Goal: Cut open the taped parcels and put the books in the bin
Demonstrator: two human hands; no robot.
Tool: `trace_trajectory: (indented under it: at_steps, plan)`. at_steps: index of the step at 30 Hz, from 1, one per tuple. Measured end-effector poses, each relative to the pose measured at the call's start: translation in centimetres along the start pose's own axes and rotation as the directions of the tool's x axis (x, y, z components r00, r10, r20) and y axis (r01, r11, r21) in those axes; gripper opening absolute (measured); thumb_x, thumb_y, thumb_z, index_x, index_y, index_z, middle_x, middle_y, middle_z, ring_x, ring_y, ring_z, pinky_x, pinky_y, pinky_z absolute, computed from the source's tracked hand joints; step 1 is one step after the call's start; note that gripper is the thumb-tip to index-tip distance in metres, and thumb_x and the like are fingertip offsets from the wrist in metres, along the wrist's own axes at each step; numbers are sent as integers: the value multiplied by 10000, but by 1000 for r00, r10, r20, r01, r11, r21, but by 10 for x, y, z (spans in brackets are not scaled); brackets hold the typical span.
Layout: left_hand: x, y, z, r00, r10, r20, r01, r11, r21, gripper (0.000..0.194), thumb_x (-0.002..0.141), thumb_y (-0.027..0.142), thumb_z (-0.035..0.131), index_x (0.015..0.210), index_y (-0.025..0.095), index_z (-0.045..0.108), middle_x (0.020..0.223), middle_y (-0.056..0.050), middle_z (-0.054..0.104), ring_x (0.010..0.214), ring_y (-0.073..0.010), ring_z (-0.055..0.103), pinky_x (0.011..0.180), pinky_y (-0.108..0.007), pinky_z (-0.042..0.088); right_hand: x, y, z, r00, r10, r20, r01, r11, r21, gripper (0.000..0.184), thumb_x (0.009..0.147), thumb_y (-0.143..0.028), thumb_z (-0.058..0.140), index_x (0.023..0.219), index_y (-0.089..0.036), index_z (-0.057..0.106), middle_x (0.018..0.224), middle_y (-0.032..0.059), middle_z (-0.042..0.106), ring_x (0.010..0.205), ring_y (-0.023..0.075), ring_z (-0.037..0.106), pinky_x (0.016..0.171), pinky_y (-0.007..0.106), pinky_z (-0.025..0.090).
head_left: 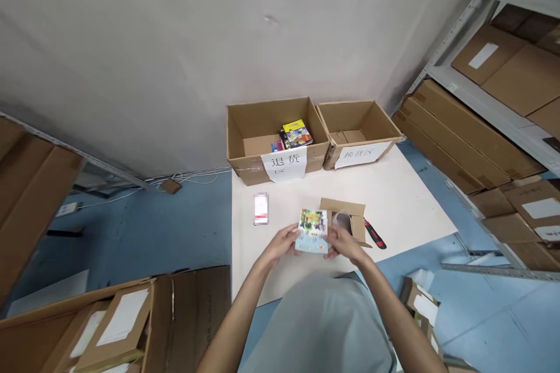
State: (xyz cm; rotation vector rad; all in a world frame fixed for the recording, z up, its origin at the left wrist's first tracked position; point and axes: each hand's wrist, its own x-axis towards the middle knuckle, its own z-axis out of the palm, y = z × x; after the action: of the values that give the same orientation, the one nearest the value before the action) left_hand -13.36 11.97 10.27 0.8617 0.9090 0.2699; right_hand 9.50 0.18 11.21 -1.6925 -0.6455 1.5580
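Note:
A small book (311, 233) with a colourful picture cover and a light blue lower part is held over the white table. My left hand (282, 243) grips its left edge, and my right hand (341, 242) grips the right edge. Just behind my right hand stands a small opened cardboard box (356, 224) with its flaps spread and some whitish, curved wrapping inside. To the right of that box lies a red and black utility knife (375, 235). A phone (261, 208) with a lit, blurred screen rests left of the book.
Two labelled cardboard boxes stand along the table's (411, 204) back: the left box (249, 168) holds several books (297, 134), beside the right box (385, 151). Shelving (464, 17) with cartons rises at the right. A large carton (188, 315) of parcels is at lower left; more parcels (420, 303) lie on the floor.

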Motion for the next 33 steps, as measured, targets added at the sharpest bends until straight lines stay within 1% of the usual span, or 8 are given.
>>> trace_trajectory:
  at_steps: [3,6,10,14,17,21,29,33]
  plan:
    - [7,83,2,957,277,-83,-273,960,64,678,833,479,981,1396,154,786,1295,-166,833,1118,-306,800,899,-416,715,13,-78,-6,950,-308,-40,311,943,116,694,834,-615,918,1382,-237,720,1155,92,870,933,278,849,820,401,727]
    - [0,158,13,724,663,-191,-656,747,110,630,847,451,980,1400,212,794,1563,-136,723,1468,-328,670,1233,-445,572,13,-141,-14,820,-562,-109,569,781,258,650,892,-590,901,1458,-310,743,1622,59,691,1354,294,759,1223,467,583]
    - [-6,175,19,526,797,-296,-792,586,171,611,943,465,901,1490,251,732,1666,-132,641,1535,-322,629,1324,-473,480,9,-139,-43,787,-593,-172,617,754,223,506,926,-592,874,1349,-316,828,1570,68,734,1423,303,716,1278,498,511]
    - [28,102,8,720,598,-351,-593,794,135,497,926,411,904,1361,206,778,1521,-163,739,1507,-328,649,1328,-496,471,17,-55,-98,796,-401,-453,501,856,124,501,816,-577,926,1180,-239,862,1377,126,826,1327,305,746,1191,475,560]
    - [59,31,4,896,256,-362,-263,964,30,466,951,419,883,1327,172,763,1521,-196,722,1431,-308,701,1291,-475,512,17,18,-136,678,-19,-735,269,937,224,418,802,-576,878,1041,-237,823,1233,103,849,1200,256,774,1045,368,622]
    - [75,-31,18,951,3,-310,14,999,52,559,970,553,859,1347,159,738,1617,-251,632,1484,-355,660,1265,-500,527,7,85,-148,660,229,-715,51,936,347,439,933,-624,737,1089,-218,791,1198,144,833,1104,262,779,972,389,651]
    - [82,-33,49,993,-90,-75,104,971,215,633,1056,719,658,1419,205,726,1735,-203,546,1510,-388,631,1169,-511,604,7,101,-114,890,202,-410,20,878,478,544,1033,-713,668,1325,-270,786,1522,137,725,1129,272,797,1086,451,644]
    - [93,-1,68,997,67,-40,-53,955,292,569,1113,640,593,1431,186,720,1660,-193,621,1293,-325,767,1087,-471,661,-15,81,-124,874,37,-484,209,871,445,591,990,-721,742,1377,-277,781,1680,99,613,1154,270,788,1132,453,628]
